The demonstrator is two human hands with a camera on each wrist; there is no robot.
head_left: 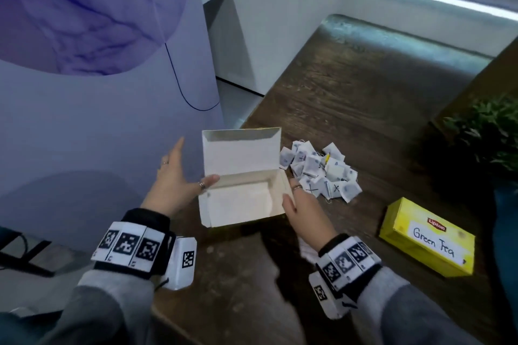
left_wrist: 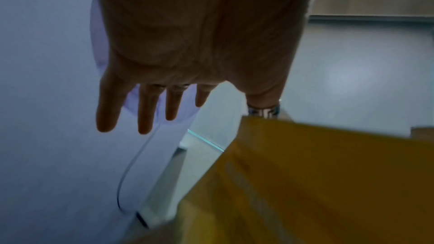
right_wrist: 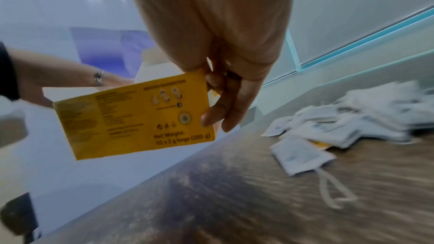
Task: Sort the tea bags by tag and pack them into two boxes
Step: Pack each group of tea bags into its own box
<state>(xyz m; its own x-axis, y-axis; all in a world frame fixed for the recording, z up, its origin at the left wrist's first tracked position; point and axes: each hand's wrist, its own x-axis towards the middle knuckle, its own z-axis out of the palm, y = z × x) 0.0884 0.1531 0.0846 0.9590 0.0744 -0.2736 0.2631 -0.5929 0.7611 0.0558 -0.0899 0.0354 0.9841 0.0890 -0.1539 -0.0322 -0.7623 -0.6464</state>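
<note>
An open tea box (head_left: 241, 154), yellow outside and white inside, stands at the table's left edge with its lid up. My right hand (head_left: 297, 199) grips its right end; in the right wrist view the fingers (right_wrist: 218, 110) curl round the yellow box (right_wrist: 136, 118). My left hand (head_left: 179, 179) is at the box's left side, fingers straight and spread, only the thumb touching the rim. The left wrist view shows these fingers (left_wrist: 145, 110) away from the blurred box (left_wrist: 328, 173). A pile of white tea bags (head_left: 319, 171) lies just right of the box, some marked with black crosses, others with blue marks.
A closed yellow box labelled Green Tea (head_left: 426, 238) lies at the front right of the dark wooden table (head_left: 350, 87). A green plant (head_left: 487, 126) stands at the right edge. A tall purple panel (head_left: 98, 120) rises close on the left.
</note>
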